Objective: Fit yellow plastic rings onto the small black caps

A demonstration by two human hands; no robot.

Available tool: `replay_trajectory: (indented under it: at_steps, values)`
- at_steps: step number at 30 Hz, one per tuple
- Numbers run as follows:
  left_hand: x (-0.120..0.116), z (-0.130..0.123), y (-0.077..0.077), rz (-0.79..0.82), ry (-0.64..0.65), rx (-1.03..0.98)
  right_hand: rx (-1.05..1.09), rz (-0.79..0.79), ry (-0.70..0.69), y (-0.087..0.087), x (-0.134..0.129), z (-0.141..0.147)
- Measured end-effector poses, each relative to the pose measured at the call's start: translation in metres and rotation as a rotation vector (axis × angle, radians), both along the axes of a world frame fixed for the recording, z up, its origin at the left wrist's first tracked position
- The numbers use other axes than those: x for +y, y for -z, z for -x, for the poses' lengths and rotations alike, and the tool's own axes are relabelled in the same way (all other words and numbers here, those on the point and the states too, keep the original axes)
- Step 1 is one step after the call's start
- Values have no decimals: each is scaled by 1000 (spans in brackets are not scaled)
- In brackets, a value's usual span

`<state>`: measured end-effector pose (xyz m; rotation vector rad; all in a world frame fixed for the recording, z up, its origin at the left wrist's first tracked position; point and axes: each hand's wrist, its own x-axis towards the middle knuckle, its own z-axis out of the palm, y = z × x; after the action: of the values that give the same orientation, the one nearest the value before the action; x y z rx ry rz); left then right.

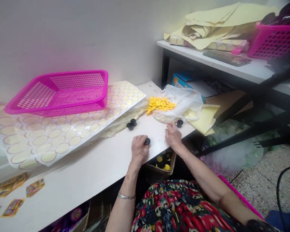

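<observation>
"How were the hands set?"

"The left hand point(138, 150) pinched a black cap point(147, 141) near its rim, over the white desk point(87, 170), presumably leaving its face clear. The right hand point(173, 137) had curled fingers; whether they gripped anything, I couldn't tell (a second cap point(179, 123) sat just beside)."

"And beyond?"

"Knobbly yellow pieces point(159, 104) lay heaped by a filmy bag point(186, 100), seemingly for easy reach."
</observation>
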<state>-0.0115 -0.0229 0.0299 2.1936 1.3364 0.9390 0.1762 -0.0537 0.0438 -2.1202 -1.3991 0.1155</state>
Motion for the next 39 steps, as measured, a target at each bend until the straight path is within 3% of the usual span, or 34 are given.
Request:
replay_trajectory:
  at_steps: [2,5,10,18,22,27,32,39]
  values:
    - [-1,-2,4,96,-66,-59,-127,119,47,1,0,-5]
    - [-2,-4,9,200,-151,-145,-231,224,-23,1,3,-10]
    - [-4,-4,6,223,-159,-179,-280,296,-108,0,12,-14]
    - [-7,-4,3,196,-135,-155,-282,223,-233,0,-1,-7]
    - [-5,-4,6,195,-114,-155,-27,36,-410,8,-10,-9]
    - [-5,-5,5,204,-108,-168,225,-181,-331,20,-2,-20]
    - [-5,-4,6,210,-110,-178,219,-130,-367,18,5,-17]
    - [-3,-5,14,196,-92,-169,-70,73,-406,5,1,-4]
